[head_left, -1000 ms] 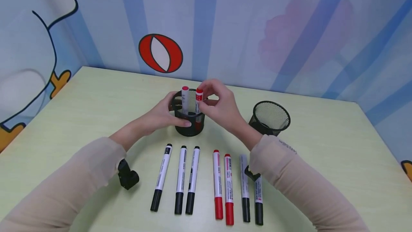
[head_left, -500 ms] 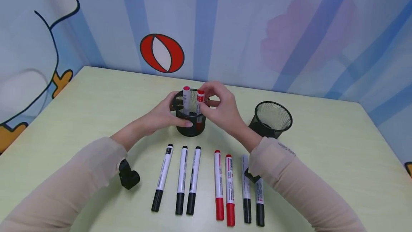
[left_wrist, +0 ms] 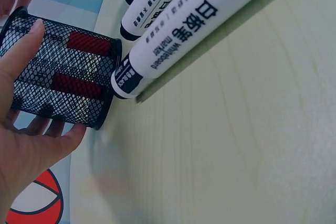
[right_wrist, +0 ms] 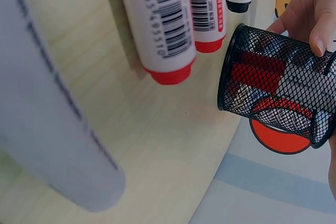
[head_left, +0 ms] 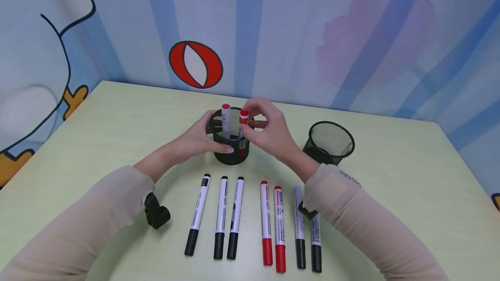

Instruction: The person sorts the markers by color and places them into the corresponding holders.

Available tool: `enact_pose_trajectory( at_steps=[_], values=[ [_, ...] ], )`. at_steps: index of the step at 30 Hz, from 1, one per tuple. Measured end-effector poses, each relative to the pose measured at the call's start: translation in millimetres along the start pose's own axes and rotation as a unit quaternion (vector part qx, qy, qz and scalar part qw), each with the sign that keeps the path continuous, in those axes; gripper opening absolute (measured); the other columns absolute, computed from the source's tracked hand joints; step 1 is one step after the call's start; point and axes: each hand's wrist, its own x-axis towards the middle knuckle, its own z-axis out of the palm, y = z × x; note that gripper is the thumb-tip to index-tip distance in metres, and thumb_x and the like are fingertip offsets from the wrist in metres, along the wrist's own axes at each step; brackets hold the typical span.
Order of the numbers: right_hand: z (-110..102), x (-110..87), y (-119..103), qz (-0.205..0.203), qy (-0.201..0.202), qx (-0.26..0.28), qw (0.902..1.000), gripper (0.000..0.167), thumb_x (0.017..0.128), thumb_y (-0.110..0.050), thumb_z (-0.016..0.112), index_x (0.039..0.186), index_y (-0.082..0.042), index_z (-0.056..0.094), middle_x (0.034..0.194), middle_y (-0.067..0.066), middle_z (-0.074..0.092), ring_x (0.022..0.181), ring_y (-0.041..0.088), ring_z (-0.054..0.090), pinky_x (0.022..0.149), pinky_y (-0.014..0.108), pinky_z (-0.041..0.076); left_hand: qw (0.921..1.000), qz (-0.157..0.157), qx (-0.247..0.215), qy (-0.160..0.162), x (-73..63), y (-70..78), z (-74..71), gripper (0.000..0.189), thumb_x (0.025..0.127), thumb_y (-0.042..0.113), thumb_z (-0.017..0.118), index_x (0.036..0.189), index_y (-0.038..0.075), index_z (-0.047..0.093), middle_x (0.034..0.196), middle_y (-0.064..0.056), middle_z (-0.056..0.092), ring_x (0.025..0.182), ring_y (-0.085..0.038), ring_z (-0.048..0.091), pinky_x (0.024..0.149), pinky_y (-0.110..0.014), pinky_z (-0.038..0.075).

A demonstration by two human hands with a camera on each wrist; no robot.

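In the head view my left hand (head_left: 195,142) grips a black mesh pen cup (head_left: 231,156) from its left side, thumb across the front. Two red whiteboard markers stand inside, caps down; the red shows through the mesh (left_wrist: 68,69) in the left wrist view. My right hand (head_left: 269,127) pinches the top of the right-hand marker (head_left: 243,118) at the cup's rim. The other marker (head_left: 225,120) leans near the left of the rim, apart from the right hand. Most of the left hand's fingers are hidden behind the cup in the head view.
A second black mesh cup (head_left: 330,142) stands to the right, behind the right forearm. Along the front lie three black markers (head_left: 219,216), two red markers (head_left: 265,216) and two more dark-capped markers (head_left: 299,229), partly under the right sleeve. A patterned wall (head_left: 289,34) rises behind the table.
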Motion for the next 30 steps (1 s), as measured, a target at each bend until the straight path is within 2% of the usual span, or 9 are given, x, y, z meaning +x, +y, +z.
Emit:
enact_pose_trajectory(
  at_steps=[10, 17, 23, 30],
  values=[
    [-4, 1.8, -3, 0.017, -0.003, 0.006, 0.9998, 0.040, 0.079, 0.004, 0.066, 0.115, 0.000, 0.050, 0.097, 0.014, 0.056, 0.086, 0.022, 0.056, 0.076, 0.036, 0.054, 1.0000, 0.000, -0.001, -0.001, 1.3, 1.0, -0.3, 0.089, 0.076, 0.020, 0.077, 0.144, 0.016, 0.019, 0.142, -0.008, 0.031, 0.132, -0.027, 0.024, 0.102, -0.053, 0.032],
    [-9, 2.6, -5, 0.028, -0.012, 0.008, 0.9995, 0.047, 0.078, 0.000, 0.070, 0.119, -0.002, 0.048, 0.096, 0.009, 0.055, 0.087, 0.017, 0.056, 0.078, 0.033, 0.054, 1.0000, 0.007, -0.001, -0.004, 1.1, 0.9, -0.6, 0.089, 0.077, 0.019, 0.077, 0.144, 0.015, 0.018, 0.142, -0.009, 0.031, 0.132, -0.028, 0.024, 0.103, -0.053, 0.032],
    [-19, 5.4, -7, 0.037, -0.012, 0.033, 0.9987, 0.054, 0.078, -0.001, 0.071, 0.124, -0.005, 0.045, 0.107, 0.009, 0.053, 0.093, 0.021, 0.057, 0.080, 0.035, 0.053, 1.0000, 0.000, 0.004, 0.001, 1.3, 1.7, -1.1, 0.091, 0.076, 0.020, 0.077, 0.145, 0.016, 0.017, 0.145, -0.008, 0.028, 0.134, -0.030, 0.022, 0.103, -0.054, 0.031],
    [-35, 5.7, -14, 0.038, 0.009, 0.033, 0.9987, 0.053, 0.079, 0.000, 0.070, 0.126, -0.004, 0.045, 0.108, 0.010, 0.053, 0.092, 0.021, 0.058, 0.080, 0.036, 0.053, 1.0000, -0.002, 0.005, 0.002, 0.0, 1.2, -1.8, 0.092, 0.076, 0.019, 0.078, 0.145, 0.016, 0.018, 0.146, -0.008, 0.028, 0.134, -0.030, 0.023, 0.104, -0.054, 0.030]
  ],
)
